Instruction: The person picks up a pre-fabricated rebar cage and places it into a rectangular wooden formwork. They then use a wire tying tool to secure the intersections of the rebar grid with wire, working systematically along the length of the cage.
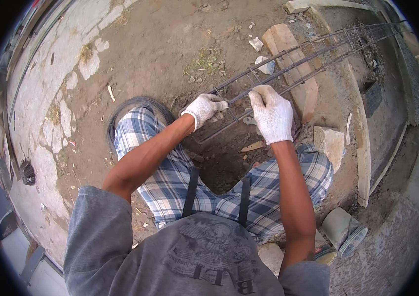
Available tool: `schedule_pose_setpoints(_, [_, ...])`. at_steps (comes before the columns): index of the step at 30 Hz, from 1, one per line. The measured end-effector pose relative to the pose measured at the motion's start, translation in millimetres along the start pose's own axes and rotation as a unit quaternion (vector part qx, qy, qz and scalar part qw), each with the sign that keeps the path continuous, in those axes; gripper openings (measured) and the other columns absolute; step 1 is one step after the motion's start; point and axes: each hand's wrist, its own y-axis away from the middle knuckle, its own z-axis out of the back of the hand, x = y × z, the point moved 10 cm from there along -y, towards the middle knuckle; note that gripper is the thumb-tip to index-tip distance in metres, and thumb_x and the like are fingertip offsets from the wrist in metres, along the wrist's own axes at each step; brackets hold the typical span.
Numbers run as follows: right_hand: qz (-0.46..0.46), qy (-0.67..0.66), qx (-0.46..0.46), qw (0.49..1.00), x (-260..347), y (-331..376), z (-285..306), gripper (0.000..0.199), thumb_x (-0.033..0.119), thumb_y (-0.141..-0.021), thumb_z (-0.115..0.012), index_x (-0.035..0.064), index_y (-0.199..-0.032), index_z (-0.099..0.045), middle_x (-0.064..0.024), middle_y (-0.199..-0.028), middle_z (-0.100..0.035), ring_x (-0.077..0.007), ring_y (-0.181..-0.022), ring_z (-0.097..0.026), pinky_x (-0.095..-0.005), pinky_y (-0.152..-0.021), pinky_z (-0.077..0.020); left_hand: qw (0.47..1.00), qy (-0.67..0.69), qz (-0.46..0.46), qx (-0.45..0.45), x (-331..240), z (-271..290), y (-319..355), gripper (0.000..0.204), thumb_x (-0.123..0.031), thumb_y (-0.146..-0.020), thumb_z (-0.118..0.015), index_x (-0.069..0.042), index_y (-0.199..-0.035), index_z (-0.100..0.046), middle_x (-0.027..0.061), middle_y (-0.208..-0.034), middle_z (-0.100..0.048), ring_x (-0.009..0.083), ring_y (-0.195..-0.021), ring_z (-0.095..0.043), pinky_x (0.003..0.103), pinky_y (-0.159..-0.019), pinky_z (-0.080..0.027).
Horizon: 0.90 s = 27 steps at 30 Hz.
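A long rebar cage (293,66), made of thin steel bars with cross ties, slants from between my knees toward the far right. My left hand (204,109), in a white knit glove, is closed on the cage near its close end, where a cross tie meets the bars. To the right of it, my right hand (271,114), gloved alike, is closed in a pinch just over the middle bar. Whatever lies between those fingertips is hidden. Beside my left knee a coil of dark wire (116,118) rests on the dirt.
A wooden plank (281,44) lies beneath the cage. Near it are a white cup-like piece (265,65) and a concrete block (329,144). Long boards (362,163) edge the right side. A grey bucket (342,229) lies tipped by my right elbow. Broken paving (47,118) covers the left.
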Motion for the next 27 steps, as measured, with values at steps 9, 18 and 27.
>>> schedule_pose_setpoints(9, [0.237,0.285,0.373,0.850,25,-45,-128,0.020,0.022,-0.086,-0.067,0.0115,-0.097,-0.079,-0.0181,-0.098,-0.076,-0.0379,-0.094,-0.074,-0.0493,-0.081,-0.0582,0.998,-0.041,-0.035,-0.033,-2,1,-1,0.027,-0.021,-0.098,-0.072,0.002,-0.114,-0.073,0.0044,-0.091,-0.074,0.0114,-0.069,-0.063,0.028,-0.062,-0.053])
schedule_pose_setpoints(18, [0.193,0.302,0.456,0.814,24,-46,-147,0.026,0.023,-0.084,-0.068,0.0115,-0.104,-0.081,-0.0157,-0.110,-0.077,-0.0373,-0.103,-0.073,-0.0464,-0.089,-0.0580,1.000,-0.025,-0.015,-0.007,5,-1,-10,0.026,-0.017,-0.099,-0.070,0.002,-0.117,-0.071,0.0057,-0.093,-0.075,0.0118,-0.070,-0.063,0.028,-0.060,-0.051])
schedule_pose_setpoints(27, [-0.071,0.156,0.339,0.925,-24,-27,-128,0.030,0.035,-0.090,-0.069,0.0148,-0.108,-0.081,-0.0163,-0.115,-0.076,-0.0368,-0.109,-0.072,-0.0467,-0.095,-0.0567,1.000,0.006,-0.006,-0.003,9,1,-12,0.025,-0.016,-0.100,-0.070,0.002,-0.117,-0.070,0.0035,-0.090,-0.071,0.0102,-0.066,-0.060,0.026,-0.055,-0.048])
